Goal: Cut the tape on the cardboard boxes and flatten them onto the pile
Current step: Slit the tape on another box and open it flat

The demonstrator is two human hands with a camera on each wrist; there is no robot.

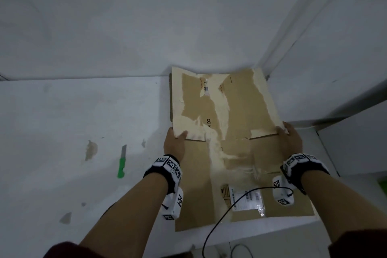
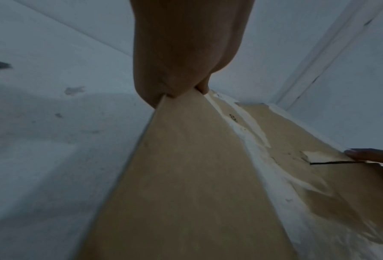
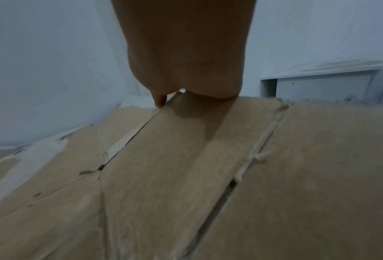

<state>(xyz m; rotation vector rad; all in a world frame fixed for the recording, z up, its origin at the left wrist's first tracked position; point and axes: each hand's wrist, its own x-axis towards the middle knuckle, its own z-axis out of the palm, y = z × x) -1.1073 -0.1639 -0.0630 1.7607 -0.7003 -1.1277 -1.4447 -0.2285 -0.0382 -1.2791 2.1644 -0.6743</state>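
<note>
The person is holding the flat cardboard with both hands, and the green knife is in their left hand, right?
Not quite. Both the left hand and right hand do grip the flattened cardboard box, but the green-handled knife lies on the white floor to the left, in nobody's hand. The head view shows it.

The flattened cardboard box [image 1: 219,128], at centre right of the head view, is tan-brown with pale cream patches where its surface is torn away, and bears small black lettering. A white label [image 1: 246,197] with dark print sits at lower centre. The knife [image 1: 121,162] at centre left has a bright green handle and grey blade. The floor [image 1: 73,121] is white with brownish-grey chips. Black-and-white square-patterned markers cover the wristbands [image 1: 169,165].
</note>
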